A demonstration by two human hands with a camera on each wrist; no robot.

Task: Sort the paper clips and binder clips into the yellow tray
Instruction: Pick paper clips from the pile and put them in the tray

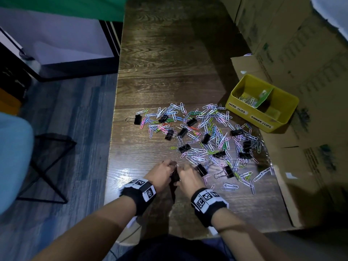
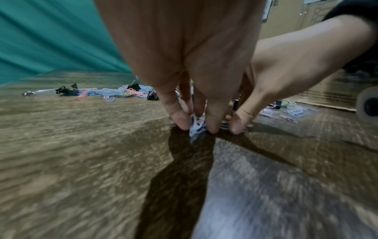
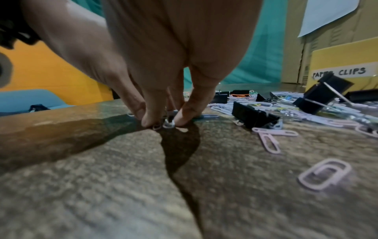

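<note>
Coloured paper clips and black binder clips lie scattered over the dark wooden table. The yellow tray, labelled for paper clips and binder clips, stands at the right edge with a few clips in its left compartment. My left hand and right hand meet fingertip to fingertip at the pile's near edge. The left hand pinches a small bunch of white paper clips against the tabletop. Fingertips of the right hand pinch pale clips at the same spot.
Cardboard boxes line the table's right side behind the tray. A binder clip lies just right of my hands. Bare wood stretches beyond the pile. A black wire stand and a blue seat are on the left, off the table.
</note>
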